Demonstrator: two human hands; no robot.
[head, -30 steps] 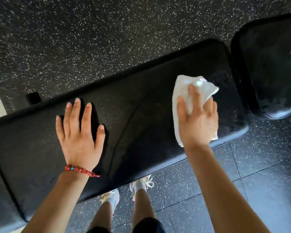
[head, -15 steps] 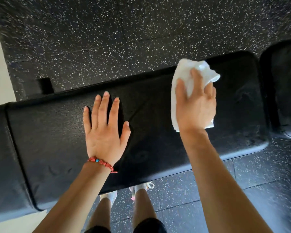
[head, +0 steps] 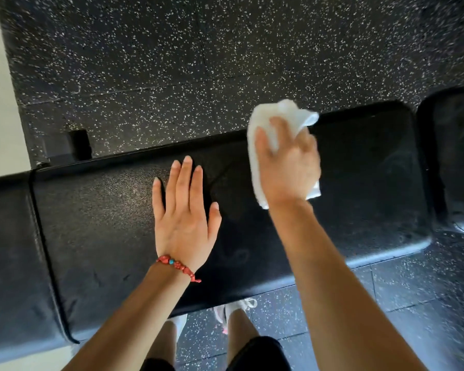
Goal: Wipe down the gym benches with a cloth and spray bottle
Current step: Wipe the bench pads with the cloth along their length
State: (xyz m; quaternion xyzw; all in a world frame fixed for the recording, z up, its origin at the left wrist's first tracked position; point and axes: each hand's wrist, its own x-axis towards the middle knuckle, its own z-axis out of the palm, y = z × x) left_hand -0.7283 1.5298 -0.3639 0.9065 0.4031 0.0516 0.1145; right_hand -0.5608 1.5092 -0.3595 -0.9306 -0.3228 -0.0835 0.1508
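Grip: my right hand (head: 287, 167) presses a crumpled white cloth (head: 263, 124) flat against the pad, fingers spread over it and bunching it, not pinching; the hand is motion-blurred.
Task's thing: the long black vinyl bench pad (head: 105, 223) lies under both my hands; the cloth sits at its far edge, part of it sticking out beyond my fingertips.
Long axis: the pad runs crosswise to my forearms, left to right, tilted so its right end lies farther from me.
Unwiped stretch: I judge the run to the left of my grip comes next, where the surface looks dull and grainy; to the right of the grip it looks darker, with faint smears.
Other hand: my left hand (head: 182, 210), with a red beaded bracelet (head: 178, 266) at the wrist, rests open and flat on the pad, just left of the grip and in that path.
Nearer hand: the right, already on the cloth.
Neighbouring pads: a second black cushion (head: 453, 162) beyond the right end, another (head: 8, 263) past the left seam.
Hidden: no spray bottle is in view; the bench frame is hidden under the pad; much of the cloth is covered by my palm.
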